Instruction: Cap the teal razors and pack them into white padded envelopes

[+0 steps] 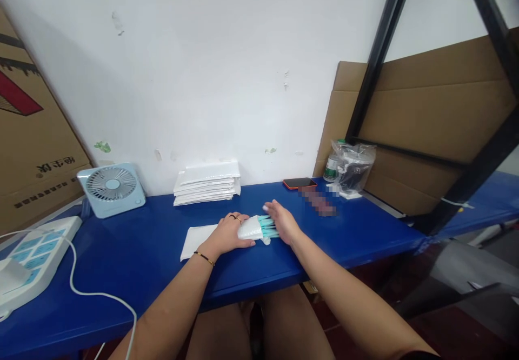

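Note:
A white bubble mailer (pixel 250 229) lies lengthwise on the blue table, its mouth toward the right. Several thin teal sticks (pixel 268 227) poke out of that mouth; their exact kind is too small to tell. My left hand (pixel 227 235) grips the mailer from above, thumb along the near edge and fingers over the far side. At the outer ends of the sticks, my right hand (pixel 283 222) is held with fingers extended and palm turned toward them. A small clear piece hangs near the mouth. The sticks' inner ends are hidden inside the mailer.
Against the wall sit a stack of white mailers (pixel 207 182) and a light blue fan (pixel 111 190). A power strip (pixel 42 257) with a white cable is at left. A phone (pixel 299 183), a bottle (pixel 330 168) and a plastic-bagged item (pixel 353 170) stand back right, beside a black metal frame.

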A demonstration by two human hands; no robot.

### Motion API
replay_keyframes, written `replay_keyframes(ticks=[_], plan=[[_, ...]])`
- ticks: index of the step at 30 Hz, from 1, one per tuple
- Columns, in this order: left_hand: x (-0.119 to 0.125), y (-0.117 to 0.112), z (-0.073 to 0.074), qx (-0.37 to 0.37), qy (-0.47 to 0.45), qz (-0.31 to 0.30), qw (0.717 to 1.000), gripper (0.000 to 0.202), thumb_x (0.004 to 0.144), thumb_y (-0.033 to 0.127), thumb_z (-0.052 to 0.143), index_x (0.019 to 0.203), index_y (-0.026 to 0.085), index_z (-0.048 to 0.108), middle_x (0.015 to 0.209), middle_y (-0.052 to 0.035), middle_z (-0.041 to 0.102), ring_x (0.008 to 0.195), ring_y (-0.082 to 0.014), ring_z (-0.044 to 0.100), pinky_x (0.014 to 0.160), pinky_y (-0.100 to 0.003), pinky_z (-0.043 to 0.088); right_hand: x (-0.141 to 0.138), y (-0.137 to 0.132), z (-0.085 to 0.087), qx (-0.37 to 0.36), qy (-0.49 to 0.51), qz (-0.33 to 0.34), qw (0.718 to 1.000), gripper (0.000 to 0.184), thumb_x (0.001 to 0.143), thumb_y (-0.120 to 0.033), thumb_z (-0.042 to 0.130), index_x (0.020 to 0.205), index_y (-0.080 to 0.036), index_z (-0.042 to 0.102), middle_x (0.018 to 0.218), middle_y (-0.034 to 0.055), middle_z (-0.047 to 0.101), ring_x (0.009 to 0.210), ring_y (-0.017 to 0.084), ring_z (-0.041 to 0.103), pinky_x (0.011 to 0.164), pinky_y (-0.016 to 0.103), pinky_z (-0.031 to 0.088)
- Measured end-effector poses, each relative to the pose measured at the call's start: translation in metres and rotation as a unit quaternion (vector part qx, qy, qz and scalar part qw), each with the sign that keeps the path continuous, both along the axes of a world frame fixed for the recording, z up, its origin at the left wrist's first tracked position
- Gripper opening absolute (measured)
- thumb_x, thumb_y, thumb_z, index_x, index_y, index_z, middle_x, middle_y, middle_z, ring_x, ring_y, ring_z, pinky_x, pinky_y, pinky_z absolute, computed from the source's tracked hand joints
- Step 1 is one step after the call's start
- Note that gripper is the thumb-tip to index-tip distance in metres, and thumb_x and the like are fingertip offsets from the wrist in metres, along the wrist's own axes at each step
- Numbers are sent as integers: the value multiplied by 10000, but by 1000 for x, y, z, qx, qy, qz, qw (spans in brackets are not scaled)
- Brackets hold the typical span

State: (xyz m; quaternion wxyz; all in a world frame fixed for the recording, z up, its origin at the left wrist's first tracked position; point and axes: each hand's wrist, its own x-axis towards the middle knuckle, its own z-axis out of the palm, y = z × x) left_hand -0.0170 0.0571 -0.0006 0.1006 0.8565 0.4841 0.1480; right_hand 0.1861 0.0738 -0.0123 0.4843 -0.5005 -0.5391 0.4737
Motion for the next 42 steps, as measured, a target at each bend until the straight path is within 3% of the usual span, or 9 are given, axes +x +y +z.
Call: replay_keyframes(ticks=[3, 7, 12, 15, 19, 24, 32, 39, 42], plan=[[-4, 0, 5, -9, 5, -23, 1000, 776, 611, 633, 643, 1274, 264, 476, 1289, -96, 498, 1181, -308, 431, 968, -410, 324, -2, -9, 7, 7, 23, 79, 997, 592, 924, -491, 176, 1226, -113, 518, 1195, 154, 604, 1134, 218, 550, 939, 369, 427], [-14, 2, 18, -50, 23, -123, 991, 590, 676, 454, 670, 1234, 361, 503, 1280, -6, 539, 1223, -266, 417, 1070, -472, 145, 23, -24, 13, 95, -106, 69, 987, 357, 845, -357, 483, 1152, -203, 582, 1271, 74, 551, 1219, 214, 454, 1033, 380, 330], [-20, 3, 27, -32, 57, -136, 989, 608, 721, 64, 493, 1217, 417, 499, 1330, 54, 499, 1328, -243, 291, 1070, -559, 24, 56, -55, 16, 157, -194, 319, 914, 498, 682, -331, 719, 1154, -228, 599, 1277, 75, 502, 1019, 200, 557, 893, 346, 455], [-23, -14, 27, 44, -4, -50, 998, 642, 720, -8, 379, 1249, 341, 483, 1347, -5, 471, 1269, -220, 375, 1055, -486, 205, 52, -71, 16, 175, -234, 292, 911, 491, 682, -370, 722, 1140, -239, 601, 1200, 79, 523, 901, 179, 569, 797, 329, 488], [-26, -60, 18, 35, -108, 7, 993, 292, 786, 175, 489, 1063, 216, 575, 1067, -60, 587, 924, -182, 564, 821, -309, 437, 30, -82, 17, 278, -330, 199, 880, 548, 618, -453, 757, 1112, -262, 621, 1164, 89, 519, 1049, 264, 492, 903, 422, 410], [-16, -102, -6, 30, -126, 56, 990, 124, 791, 252, 565, 900, 219, 614, 926, -24, 616, 876, -180, 552, 779, -296, 425, 1, -89, 11, 331, -350, 287, 828, 444, 648, -492, 729, 1023, -260, 674, 997, 58, 571, 893, 198, 554, 779, 313, 449], [-7, -93, -16, 65, -76, 71, 992, 142, 864, 252, 485, 822, 206, 613, 872, -31, 633, 865, -189, 548, 775, -310, 407, -12, -73, -2, 355, -368, 200, 836, 233, 900, -260, 470, 942, -216, 695, 831, 54, 613, 777, 152, 592, 699, 249, 460], [-10, -99, -16, 47, -167, 79, 982, 176, 894, 265, 418, 848, 208, 578, 861, -31, 635, 812, -176, 569, 728, -287, 419, 6, -78, 15, 344, -310, 257, 848, 408, 645, -432, 751, 1010, -260, 689, 1032, 61, 583, 939, 205, 571, 793, 300, 473], [-10, -98, -11, 26, -238, 68, 968, 187, 898, 285, 417, 891, 214, 591, 871, -24, 649, 801, -162, 584, 726, -270, 426, 7, -82, 13, 340, -266, 251, 866, 297, 722, -376, 705, 990, -251, 698, 963, 52, 606, 797, 157, 598, 663, 251, 481]])
